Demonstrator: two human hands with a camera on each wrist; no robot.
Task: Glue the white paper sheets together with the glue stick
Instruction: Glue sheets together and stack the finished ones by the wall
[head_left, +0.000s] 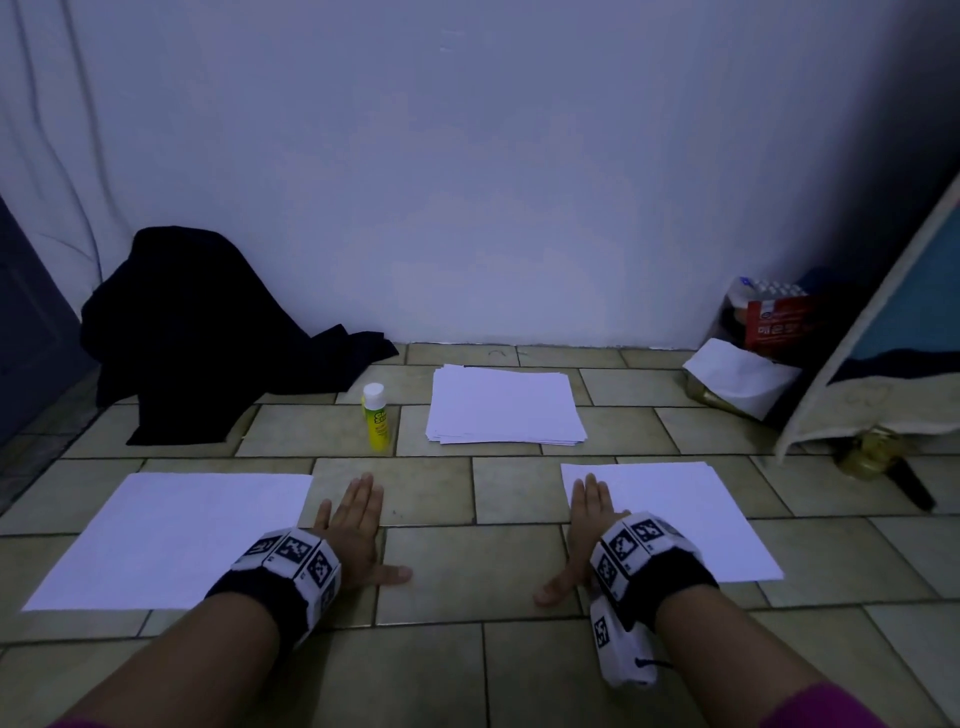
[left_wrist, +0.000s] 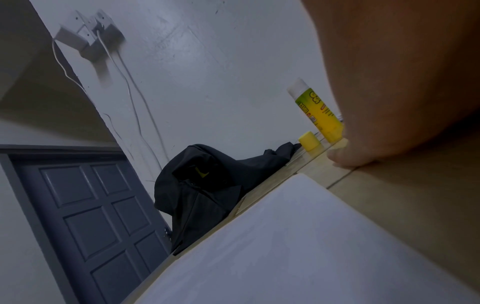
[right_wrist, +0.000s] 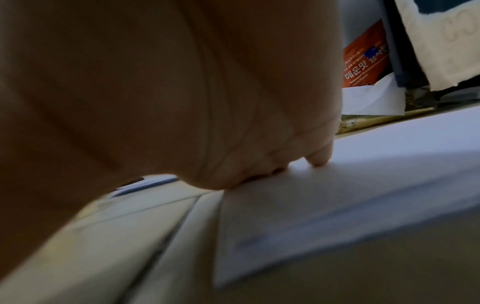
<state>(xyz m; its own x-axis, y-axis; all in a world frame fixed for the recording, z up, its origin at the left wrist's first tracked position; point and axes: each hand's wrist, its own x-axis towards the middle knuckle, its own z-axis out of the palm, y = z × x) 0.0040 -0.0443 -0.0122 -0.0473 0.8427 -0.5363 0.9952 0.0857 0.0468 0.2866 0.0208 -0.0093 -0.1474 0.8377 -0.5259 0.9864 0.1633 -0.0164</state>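
Both hands lie flat and open on the tiled floor. My left hand rests on bare tile just right of a single white sheet; in the left wrist view that sheet lies beside the palm. My right hand rests on the left edge of another white sheet, its fingers pressing the paper. A stack of white sheets lies further back. The yellow glue stick stands upright left of the stack, white top showing, with a yellow cap on the floor beside it.
A dark cloth heap sits against the wall at back left. At back right are a red packet, crumpled white paper and a leaning padded panel. A grey door is to the left.
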